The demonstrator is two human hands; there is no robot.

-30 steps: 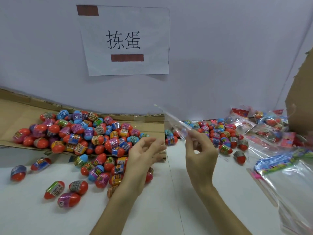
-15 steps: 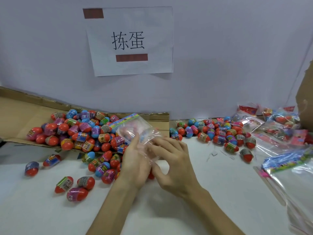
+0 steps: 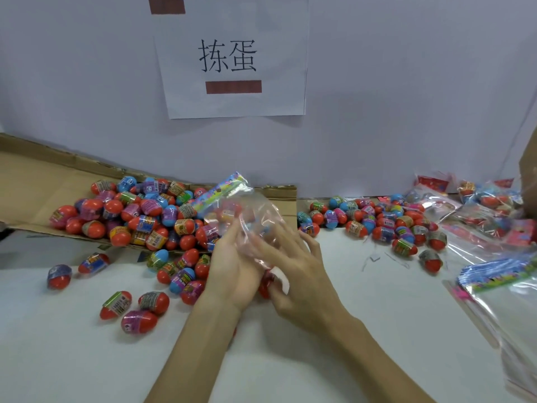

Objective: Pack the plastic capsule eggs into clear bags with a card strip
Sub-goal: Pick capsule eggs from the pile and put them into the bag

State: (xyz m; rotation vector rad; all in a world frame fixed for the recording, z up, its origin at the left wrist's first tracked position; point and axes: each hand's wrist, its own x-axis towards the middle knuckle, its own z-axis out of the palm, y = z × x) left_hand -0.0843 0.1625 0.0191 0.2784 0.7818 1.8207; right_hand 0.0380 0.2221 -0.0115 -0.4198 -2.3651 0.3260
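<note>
While gripped two-handed, clear bag [image 3: 250,220] points away-left, card strip [image 3: 221,193] farthest.

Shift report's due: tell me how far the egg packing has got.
Done: filled bags lie far right. In hand: left hand and right hand hold one bag with its card strip, no eggs clearly inside. Left: heaps of loose eggs, a stack of empty bags.

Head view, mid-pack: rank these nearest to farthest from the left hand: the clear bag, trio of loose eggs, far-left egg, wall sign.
1. clear bag, held in the left hand.
2. trio of loose eggs, just left on the table.
3. far-left egg, alone, farther left.
4. wall sign, high at the back.
</note>
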